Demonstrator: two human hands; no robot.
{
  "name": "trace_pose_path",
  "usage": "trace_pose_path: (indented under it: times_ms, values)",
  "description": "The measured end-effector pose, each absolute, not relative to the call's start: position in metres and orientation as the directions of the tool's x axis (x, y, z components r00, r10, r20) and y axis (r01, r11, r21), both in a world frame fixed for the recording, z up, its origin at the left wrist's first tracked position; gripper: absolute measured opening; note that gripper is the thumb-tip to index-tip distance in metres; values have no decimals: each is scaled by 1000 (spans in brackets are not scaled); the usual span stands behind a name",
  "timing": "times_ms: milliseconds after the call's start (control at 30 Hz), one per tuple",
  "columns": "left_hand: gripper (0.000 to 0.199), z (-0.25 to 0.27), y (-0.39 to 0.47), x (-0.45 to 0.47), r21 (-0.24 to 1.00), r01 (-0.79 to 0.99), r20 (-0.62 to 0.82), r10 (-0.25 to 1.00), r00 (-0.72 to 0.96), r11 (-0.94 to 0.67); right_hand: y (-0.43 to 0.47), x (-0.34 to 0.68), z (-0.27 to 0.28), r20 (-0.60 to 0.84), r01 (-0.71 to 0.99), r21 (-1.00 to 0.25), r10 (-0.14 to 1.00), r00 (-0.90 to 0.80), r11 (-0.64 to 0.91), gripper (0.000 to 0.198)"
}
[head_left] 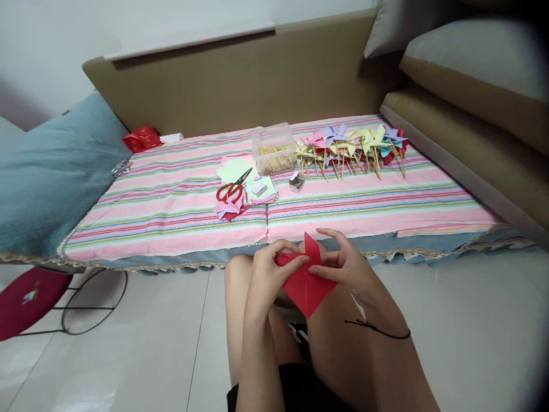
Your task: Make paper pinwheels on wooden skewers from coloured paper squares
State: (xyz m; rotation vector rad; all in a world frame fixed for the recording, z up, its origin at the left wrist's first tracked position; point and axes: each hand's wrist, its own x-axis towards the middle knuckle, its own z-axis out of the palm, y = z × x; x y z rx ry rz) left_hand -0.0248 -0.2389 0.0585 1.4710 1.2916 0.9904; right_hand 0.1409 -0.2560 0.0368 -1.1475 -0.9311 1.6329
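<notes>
Above my lap I hold a red sheet of paper [306,292], creased down its middle, with one pointed flap standing up at the top. My left hand [272,269] pinches its left side, thumb on the front face. On the right side, my right hand [345,263] grips the paper between thumb and fingers, its index finger raised away. Beyond my hands, on the striped cloth, lie red-handled scissors [231,190] across coloured paper sheets [231,170]. Cut paper pieces [229,208] sit just below the scissors.
A clear plastic box [274,150] holds thin wooden sticks. Several finished paper pinwheels [347,143] lie to its right. A small clear box [296,182] stands in front. A red plastic bag [143,139] is at the far left, and a red stool [32,300] stands on the floor.
</notes>
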Motion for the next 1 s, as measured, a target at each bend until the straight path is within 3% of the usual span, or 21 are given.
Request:
trace_pose_path:
  times_ms: [867,1000]
  values:
    - [8,46,-236,-23,947,300,90,991,97,-115,-254,133,28,-278,-329,-894,953,-122,-303,72]
    - [36,45,-233,-25,996,77,55,991,-123,-45,-250,132,24,-303,-396,-880,952,44,-261,74]
